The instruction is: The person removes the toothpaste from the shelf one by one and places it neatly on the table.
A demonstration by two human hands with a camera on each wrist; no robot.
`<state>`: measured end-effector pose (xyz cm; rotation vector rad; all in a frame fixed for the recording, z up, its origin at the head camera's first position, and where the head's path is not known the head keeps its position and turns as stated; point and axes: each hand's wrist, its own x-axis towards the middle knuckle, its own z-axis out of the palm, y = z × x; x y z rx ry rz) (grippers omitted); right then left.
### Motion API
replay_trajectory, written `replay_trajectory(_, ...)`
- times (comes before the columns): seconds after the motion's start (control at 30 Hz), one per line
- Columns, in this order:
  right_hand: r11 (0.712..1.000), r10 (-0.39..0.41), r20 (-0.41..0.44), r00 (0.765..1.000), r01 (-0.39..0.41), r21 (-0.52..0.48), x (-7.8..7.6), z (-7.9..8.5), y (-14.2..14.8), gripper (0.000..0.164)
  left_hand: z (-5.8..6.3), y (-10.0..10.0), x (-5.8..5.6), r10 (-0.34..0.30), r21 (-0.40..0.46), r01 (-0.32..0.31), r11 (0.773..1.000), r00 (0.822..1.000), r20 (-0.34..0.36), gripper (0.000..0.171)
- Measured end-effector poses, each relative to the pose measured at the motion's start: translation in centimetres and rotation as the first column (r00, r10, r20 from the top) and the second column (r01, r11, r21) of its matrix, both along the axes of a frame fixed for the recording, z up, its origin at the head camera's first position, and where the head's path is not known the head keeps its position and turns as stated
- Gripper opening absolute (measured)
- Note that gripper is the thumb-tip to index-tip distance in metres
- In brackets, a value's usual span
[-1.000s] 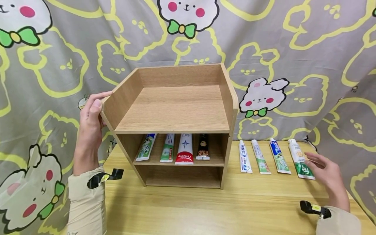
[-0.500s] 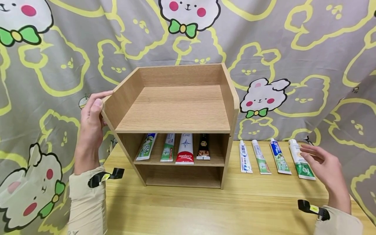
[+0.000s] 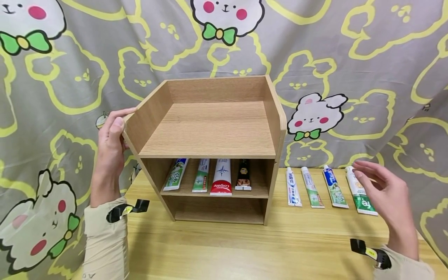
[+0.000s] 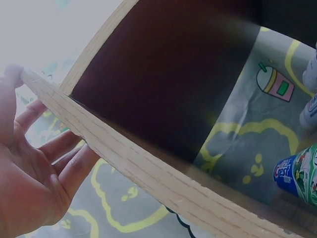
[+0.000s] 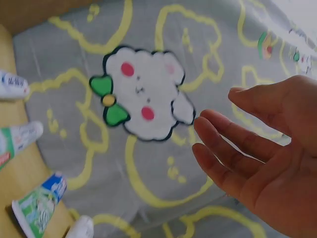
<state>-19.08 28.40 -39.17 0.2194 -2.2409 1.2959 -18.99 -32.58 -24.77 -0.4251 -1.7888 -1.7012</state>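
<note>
My left hand (image 3: 111,149) holds the left side panel of a wooden desk shelf (image 3: 213,128), thumb at its front edge; the left wrist view shows the fingers (image 4: 62,148) against the panel's outer side. Several toothpaste tubes lie on the middle shelf, among them a red-and-white Colgate tube (image 3: 221,181) and a black tube (image 3: 244,175). My right hand (image 3: 388,194), fingers loosely bent and holding nothing, hovers by a white-and-green toothpaste tube (image 3: 362,194) at the right end of a row on the table. In the right wrist view nothing lies between thumb and fingers.
Left of that tube, the row holds a blue-and-green tube (image 3: 335,188), a slim white-and-green tube (image 3: 312,188) and a white-and-blue tube (image 3: 292,188). The shelf stands on a light wooden table (image 3: 217,252). A grey patterned curtain (image 3: 245,58) hangs close behind.
My right hand has lifted slightly, away from the white-and-green tube's lower part toward its cap end. The left hand keeps its hold on the shelf, and the tubes stay in place.
</note>
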Motion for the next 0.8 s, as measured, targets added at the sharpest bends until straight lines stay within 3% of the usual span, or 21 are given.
replay_trajectory(0.33,0.992,0.123,-0.109,0.986,-0.121,0.027,1.2,2.4,-4.0,0.038,-0.3,-0.1,0.0,0.013,-0.023,-0.013,1.000,1.000,0.004,0.042)
replay_trajectory(0.6,0.976,0.210,-0.187,0.960,-0.216,-0.017,2.5,3.9,-6.9,0.043,-0.1,-0.2,0.0,-0.002,-0.014,0.002,1.000,1.000,0.007,0.042)
replay_trajectory(0.8,0.957,0.285,-0.240,0.928,-0.289,0.021,3.5,4.7,-9.4,0.045,0.0,-0.2,-0.1,-0.005,-0.013,0.005,1.000,1.000,0.007,0.041)
